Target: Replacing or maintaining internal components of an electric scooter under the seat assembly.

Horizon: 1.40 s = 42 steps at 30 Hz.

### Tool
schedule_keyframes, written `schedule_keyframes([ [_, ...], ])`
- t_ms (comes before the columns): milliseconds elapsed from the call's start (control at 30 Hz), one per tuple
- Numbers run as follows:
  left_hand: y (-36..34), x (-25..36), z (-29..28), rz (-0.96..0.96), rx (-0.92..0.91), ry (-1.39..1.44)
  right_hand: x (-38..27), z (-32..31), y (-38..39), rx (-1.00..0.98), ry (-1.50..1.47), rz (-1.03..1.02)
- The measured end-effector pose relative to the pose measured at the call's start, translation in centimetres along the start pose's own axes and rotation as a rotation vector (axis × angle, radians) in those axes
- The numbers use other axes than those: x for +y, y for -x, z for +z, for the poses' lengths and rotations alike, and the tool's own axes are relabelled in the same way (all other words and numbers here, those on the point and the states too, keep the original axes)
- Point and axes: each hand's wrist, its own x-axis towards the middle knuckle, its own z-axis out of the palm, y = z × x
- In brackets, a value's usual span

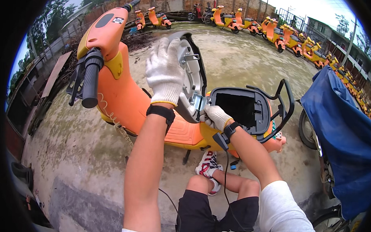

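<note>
An orange and yellow scooter [129, 97] stands crosswise before me. My left hand [164, 66], in a white knit glove, grips the raised grey seat [192, 71], whose underside shows brackets. My gloved right hand [216, 117] is curled beside the silver metal hinge [200, 102] at the seat's lower end; what its fingers hold is hidden. To the right of that hand is an open dark storage compartment [236, 109], with a black tubular rack [288, 103] around its far side.
A handlebar [90, 84] rises at left, beside wooden boards [54, 74]. A blue tarp [340, 133] covers a vehicle close on the right. Several scooters [274, 31] line the back of the concrete yard [77, 161]. My legs and shoes [208, 166] are below.
</note>
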Motion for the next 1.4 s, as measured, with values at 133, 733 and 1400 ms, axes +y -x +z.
schedule_keyframes([
  [133,0.0,-0.2,0.1,0.017,0.008,0.043,-0.4,-1.5,0.5,0.046,0.076,0.057],
  [733,0.4,-0.4,0.8,-0.145,-0.07,0.028,-2.7,-14.5,-12.0,0.333,0.128,-0.272],
  [1400,10.9,1.0,-4.0,-0.368,-0.046,0.416,8.9,-2.9,16.5,0.017,-0.215,-0.431],
])
